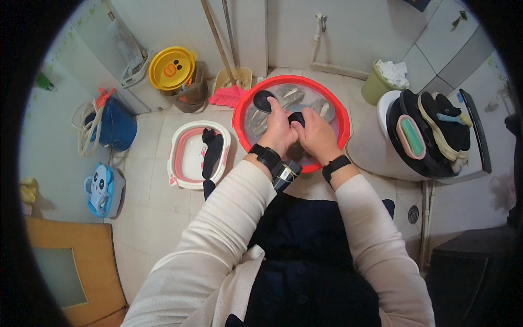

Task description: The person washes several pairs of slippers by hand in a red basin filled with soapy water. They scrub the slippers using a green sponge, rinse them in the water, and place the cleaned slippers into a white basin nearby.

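Cream knit covers two forearms, and a black strap circles each wrist, two in all. Ahead of the cuffs, the left hand [280, 132] and the right hand [318, 135] work close together, both with fingers curled in a grasp on a black item [264, 101]. Two black parts show, one by the left thumb and one between the hands; whether they join is hidden. The item is held over one red basin [344, 117], where at least three grey shoe-like pieces [289, 92] lie in cloudy water.

Just left of it stands one white-and-pink basin [192, 155] with a single dark cloth [213, 154] draped inside and over its rim. To the right, one toilet [373, 147] bears several dark shoe parts [444, 128] and one pink-and-green brush-like thing [412, 137]. Farther left are one light-blue tub [103, 188] and one blue bucket [119, 125].

Along the far wall come one green bin [376, 87], one pink broom [229, 97], one yellow lid [171, 57] and one tap [322, 20].
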Available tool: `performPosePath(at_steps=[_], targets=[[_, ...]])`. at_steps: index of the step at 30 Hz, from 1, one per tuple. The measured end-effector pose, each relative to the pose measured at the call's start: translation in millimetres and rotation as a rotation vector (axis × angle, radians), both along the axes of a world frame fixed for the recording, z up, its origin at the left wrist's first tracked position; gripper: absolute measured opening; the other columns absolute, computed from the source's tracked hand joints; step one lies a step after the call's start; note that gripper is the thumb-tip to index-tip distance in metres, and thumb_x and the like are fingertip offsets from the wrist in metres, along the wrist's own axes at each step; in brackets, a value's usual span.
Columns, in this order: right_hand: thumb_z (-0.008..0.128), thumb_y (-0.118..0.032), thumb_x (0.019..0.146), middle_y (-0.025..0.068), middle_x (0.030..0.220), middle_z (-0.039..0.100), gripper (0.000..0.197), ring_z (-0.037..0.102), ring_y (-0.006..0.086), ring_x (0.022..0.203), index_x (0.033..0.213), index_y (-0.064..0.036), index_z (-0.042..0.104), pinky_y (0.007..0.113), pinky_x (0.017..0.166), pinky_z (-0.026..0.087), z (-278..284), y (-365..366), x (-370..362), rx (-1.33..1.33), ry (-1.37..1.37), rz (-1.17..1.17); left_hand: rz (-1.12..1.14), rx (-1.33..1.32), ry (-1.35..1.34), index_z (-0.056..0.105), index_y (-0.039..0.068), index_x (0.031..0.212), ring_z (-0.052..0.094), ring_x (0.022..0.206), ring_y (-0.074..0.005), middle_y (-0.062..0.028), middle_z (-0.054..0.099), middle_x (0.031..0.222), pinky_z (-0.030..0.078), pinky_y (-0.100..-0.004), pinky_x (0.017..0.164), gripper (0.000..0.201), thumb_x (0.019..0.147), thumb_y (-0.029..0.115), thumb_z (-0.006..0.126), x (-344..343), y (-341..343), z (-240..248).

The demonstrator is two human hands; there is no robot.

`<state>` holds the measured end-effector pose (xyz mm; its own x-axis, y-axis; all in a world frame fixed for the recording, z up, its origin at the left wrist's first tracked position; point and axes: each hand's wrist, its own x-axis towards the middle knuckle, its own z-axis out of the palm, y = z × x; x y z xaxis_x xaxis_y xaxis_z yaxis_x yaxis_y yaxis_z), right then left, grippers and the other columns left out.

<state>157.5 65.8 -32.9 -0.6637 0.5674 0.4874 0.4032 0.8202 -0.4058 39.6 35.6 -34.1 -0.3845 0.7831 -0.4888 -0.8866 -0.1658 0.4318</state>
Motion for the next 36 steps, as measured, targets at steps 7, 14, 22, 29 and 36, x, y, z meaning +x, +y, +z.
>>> performPosePath(at_steps=[7,14,22,29,36], targets=[[0.053,-0.036,0.090,0.0180,0.061,0.061,0.031,0.060,0.0386,0.057,0.077,-0.0076,0.056,0.050,0.051,0.047,-4.2,-1.8,-4.7,0.081,-0.118,-0.097,0.085,-0.136,0.077,0.041,0.010,0.074,0.040,0.066,-0.0165,-0.0028,0.038,0.073,0.046,-0.0322,0.060,0.054,0.095,0.059,0.035,5.8,-2.8,0.8],[0.046,-0.035,0.092,0.0197,0.064,0.062,0.037,0.062,0.0389,0.060,0.078,-0.0054,0.064,0.051,0.054,0.048,-0.6,-6.0,-8.3,0.008,-0.203,-0.094,0.065,-0.198,0.117,0.048,0.007,0.084,0.045,0.069,-0.0186,-0.0033,0.042,0.075,0.049,-0.0356,0.070,0.047,0.098,0.051,0.037,4.9,-4.7,-1.2],[0.039,-0.043,0.096,0.0285,0.095,0.063,0.047,0.061,0.0445,0.090,0.104,0.0008,0.056,0.048,0.078,0.048,-15.5,16.8,-11.6,-0.456,0.095,-0.108,-0.074,0.283,-0.062,0.052,0.005,0.110,0.058,0.094,-0.0238,-0.0086,0.060,0.099,0.047,-0.0378,0.090,0.035,0.097,0.037,0.048,-4.2,-5.2,5.6],[0.041,-0.045,0.097,0.0176,0.108,0.058,0.048,0.056,0.0269,0.101,0.120,-0.0022,0.045,0.041,0.075,0.050,-9.4,26.0,4.0,-1.170,0.306,0.041,-0.167,0.611,-0.015,0.057,0.002,0.111,0.057,0.103,-0.0262,-0.0112,0.061,0.109,0.042,-0.0403,0.098,0.026,0.092,0.019,0.054,3.0,-13.4,6.2],[0.052,-0.032,0.095,0.0190,0.105,0.060,0.041,0.059,0.0222,0.093,0.112,0.0049,0.047,0.035,0.079,0.048,-4.0,19.4,29.1,-0.966,0.402,-0.003,-0.254,0.507,-0.013,0.057,0.002,0.108,0.057,0.104,-0.0263,-0.0108,0.063,0.106,0.040,-0.0402,0.098,0.025,0.091,0.020,0.056,30.4,-14.0,2.0]])
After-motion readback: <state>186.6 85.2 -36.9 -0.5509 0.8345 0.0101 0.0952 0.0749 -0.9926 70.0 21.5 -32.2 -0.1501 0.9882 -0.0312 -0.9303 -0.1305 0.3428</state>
